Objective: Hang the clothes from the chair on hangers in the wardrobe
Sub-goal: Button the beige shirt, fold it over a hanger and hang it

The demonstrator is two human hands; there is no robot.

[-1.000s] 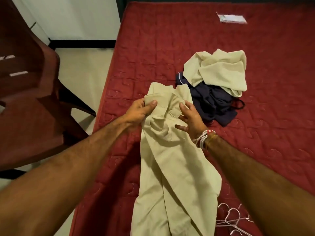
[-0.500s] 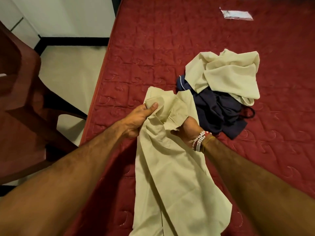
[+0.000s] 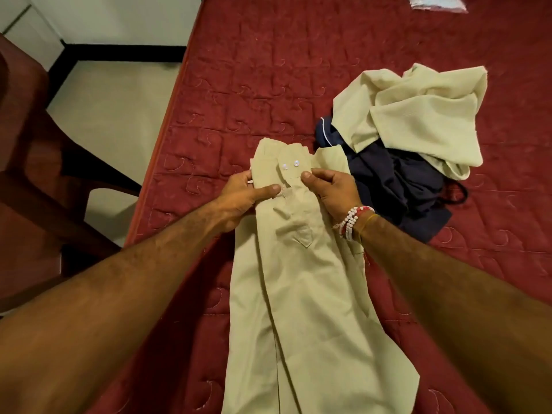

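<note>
A beige garment [image 3: 301, 294] with two white buttons at its waistband lies lengthwise on the red mattress [image 3: 268, 70] in front of me. My left hand [image 3: 242, 195] pinches the waistband's left side, thumb on top. My right hand [image 3: 331, 189], with bead bracelets on the wrist, pinches the waistband's right side just beside the buttons. A crumpled cream garment [image 3: 418, 115] lies on top of a dark navy garment [image 3: 397, 186] to the right of my hands. No hanger and no wardrobe are in view.
A dark red plastic chair [image 3: 44, 189] stands on the pale floor to the left of the bed. A white packet [image 3: 439, 3] lies at the mattress's far edge. The wall with a black skirting runs behind the floor.
The waistband was bunched between my hands and now lies spread flat with the buttons showing. My right hand came out from under the cloth to pinch its top edge. The hangers left the view.
</note>
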